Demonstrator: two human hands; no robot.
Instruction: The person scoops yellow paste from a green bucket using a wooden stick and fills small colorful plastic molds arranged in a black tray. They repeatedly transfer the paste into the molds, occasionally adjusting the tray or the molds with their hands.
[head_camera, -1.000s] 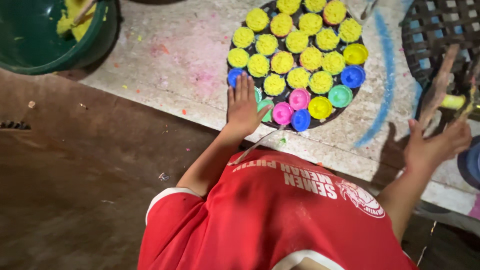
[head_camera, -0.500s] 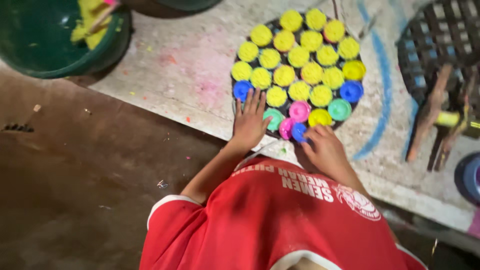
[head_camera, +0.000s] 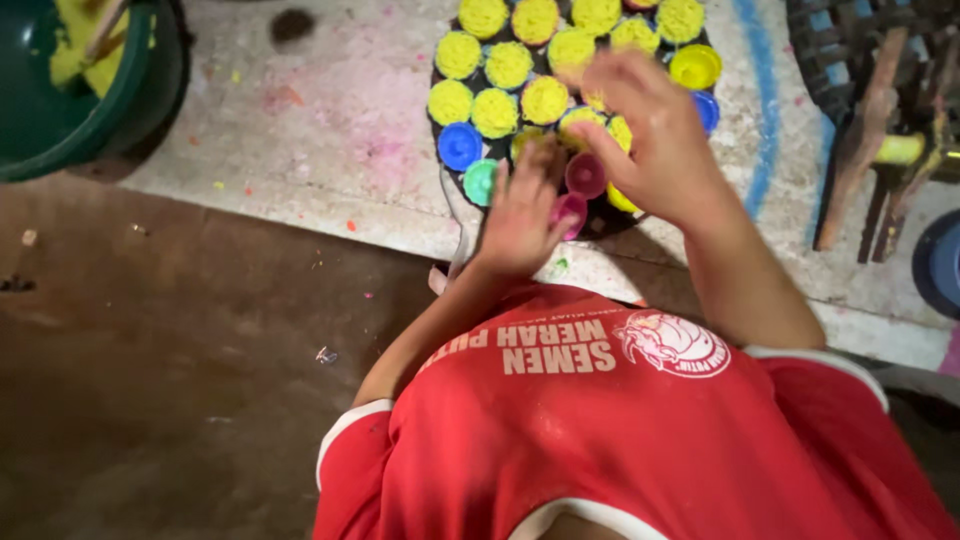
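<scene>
Two bare hands work over a round dark tray (head_camera: 441, 95) packed with small cups, set on the pale concrete slab close to its near edge. Most are yellow-filled cups (head_camera: 497, 112); a blue cup (head_camera: 459, 146), a teal cup (head_camera: 481, 182) and a pink cup (head_camera: 585, 174) line the tray's near rim. The left hand (head_camera: 522, 208) lies flat, fingers spread, fingertips on the tray's near rim by the teal cup; it grips nothing. The right hand (head_camera: 655, 135) hangs over the cups, blurred, fingers bent loosely downward just beside the pink cup. I cannot tell whether it pinches anything.

The risk, as I see it, lies in the crowding. The cups stand touching one another, so a careless fingertip could tip one and spill coloured powder into its neighbours. The left palm pressing on the rim could also tilt the tray, since it sits near the slab's edge above the lower brown floor (head_camera: 160, 380).

Both forearms reach forward from a red shirt (head_camera: 620, 450). A green bucket (head_camera: 80, 90) stands at the slab's far left corner, rusty tools (head_camera: 860, 150) at the right.
</scene>
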